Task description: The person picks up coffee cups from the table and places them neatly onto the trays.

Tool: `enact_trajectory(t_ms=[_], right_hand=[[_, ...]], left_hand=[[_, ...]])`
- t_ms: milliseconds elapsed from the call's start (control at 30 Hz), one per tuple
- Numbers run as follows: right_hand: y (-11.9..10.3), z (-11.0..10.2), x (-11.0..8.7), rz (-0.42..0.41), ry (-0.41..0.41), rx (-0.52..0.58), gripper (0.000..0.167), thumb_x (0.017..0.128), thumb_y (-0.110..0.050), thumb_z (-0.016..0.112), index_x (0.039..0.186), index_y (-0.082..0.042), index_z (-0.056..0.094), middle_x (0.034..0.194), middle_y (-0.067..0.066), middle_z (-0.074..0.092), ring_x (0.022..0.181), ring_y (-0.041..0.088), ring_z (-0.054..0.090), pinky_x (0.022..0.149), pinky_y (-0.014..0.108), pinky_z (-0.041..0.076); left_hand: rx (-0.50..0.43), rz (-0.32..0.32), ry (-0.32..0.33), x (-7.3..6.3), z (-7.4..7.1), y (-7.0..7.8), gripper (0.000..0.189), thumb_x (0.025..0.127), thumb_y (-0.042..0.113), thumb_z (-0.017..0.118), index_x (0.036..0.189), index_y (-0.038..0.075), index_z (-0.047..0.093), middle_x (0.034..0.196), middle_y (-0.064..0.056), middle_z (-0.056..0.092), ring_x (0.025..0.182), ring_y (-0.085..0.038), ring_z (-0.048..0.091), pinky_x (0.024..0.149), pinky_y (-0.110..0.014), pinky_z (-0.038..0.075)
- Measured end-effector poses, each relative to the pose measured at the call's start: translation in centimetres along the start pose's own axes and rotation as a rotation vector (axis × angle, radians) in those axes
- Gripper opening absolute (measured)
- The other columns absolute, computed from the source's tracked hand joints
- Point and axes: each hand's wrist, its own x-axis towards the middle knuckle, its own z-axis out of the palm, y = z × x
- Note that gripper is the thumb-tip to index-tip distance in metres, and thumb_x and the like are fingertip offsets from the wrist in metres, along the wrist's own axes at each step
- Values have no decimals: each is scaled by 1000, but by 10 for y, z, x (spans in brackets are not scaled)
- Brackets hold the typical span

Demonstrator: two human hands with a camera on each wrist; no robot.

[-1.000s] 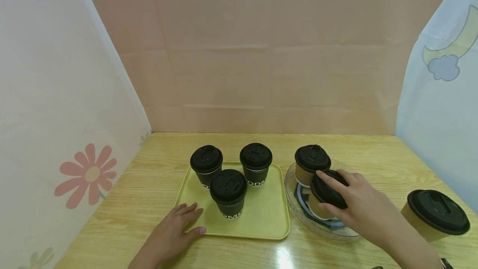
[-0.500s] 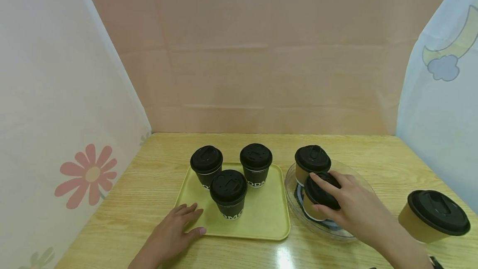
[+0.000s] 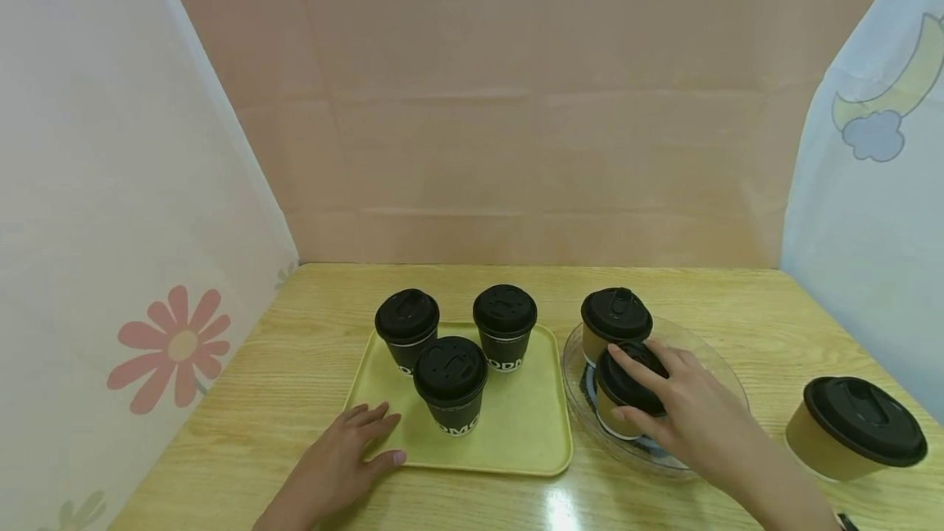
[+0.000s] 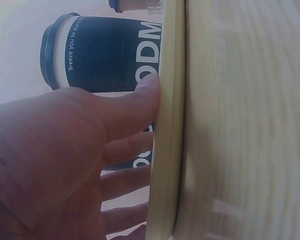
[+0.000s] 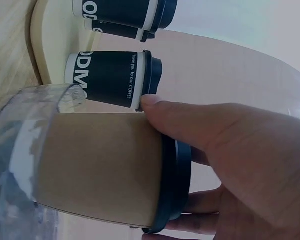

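Note:
My right hand point(image 3: 696, 404) grips a brown paper coffee cup point(image 5: 102, 167) around its black lid, thumb on the near side and fingers across the far side. The cup stands upright inside a clear plastic dish point(image 3: 726, 359), beside a second brown cup point(image 3: 615, 314) with a black lid. My left hand point(image 3: 342, 457) rests at the front left corner of a yellow tray point(image 3: 524, 441), its fingers spread and the thumb on the rim. On that tray stand three black lidded cups, the nearest cup point(image 3: 453, 388) in front of the other two.
Another brown lidded cup point(image 3: 855, 428) stands on the wooden table point(image 3: 243, 416) at the right, past the dish. A beige backdrop point(image 3: 538, 105) rises behind the table, with printed white cloths at both sides.
My right hand has shifted the gripped brown cup a little to the left within the clear dish. The left hand and the cups on the tray have stayed put.

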Motion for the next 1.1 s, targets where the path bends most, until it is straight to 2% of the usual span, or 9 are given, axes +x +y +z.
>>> enact_trajectory(t_ms=[267, 467, 733, 933, 1100], right_hand=[[-2, 2, -2, -11, 9, 8, 71, 77, -41, 79, 141, -26, 52, 131, 28, 56, 107, 46, 60, 78, 61, 51], [-4, 0, -3, 18, 0, 11, 72, 77, -47, 77, 141, -25, 52, 136, 29, 52, 114, 48, 56, 80, 65, 48], [3, -9, -10, 30, 99, 25, 74, 73, -48, 78, 139, -23, 55, 139, 27, 51, 116, 49, 54, 87, 66, 43], [13, -13, -15, 47, 127, 40, 76, 73, -44, 80, 140, -20, 53, 140, 27, 50, 118, 51, 52, 86, 67, 42], [21, -15, -20, 73, 132, 31, 79, 75, -45, 79, 144, -24, 48, 141, 27, 48, 116, 53, 50, 86, 68, 40]], left_hand=[[-11, -10, -12, -2, 1, -3, 57, 84, 51, 69, 127, 14, 66, 139, -11, 58, 132, -42, 47, 101, -63, 42], [-9, -7, -22, -2, 3, -4, 58, 84, 53, 68, 127, 14, 65, 140, -10, 57, 132, -41, 47, 102, -62, 42], [-7, 3, -7, 0, 2, -1, 57, 84, 52, 68, 127, 14, 65, 139, -10, 58, 132, -41, 47, 101, -62, 43], [5, 23, 6, 1, 3, -1, 56, 85, 51, 68, 127, 13, 66, 138, -11, 58, 131, -42, 48, 101, -62, 43], [48, 68, 38, 1, 2, -2, 54, 85, 50, 68, 124, 13, 67, 135, -12, 60, 127, -38, 53, 100, -58, 46]])
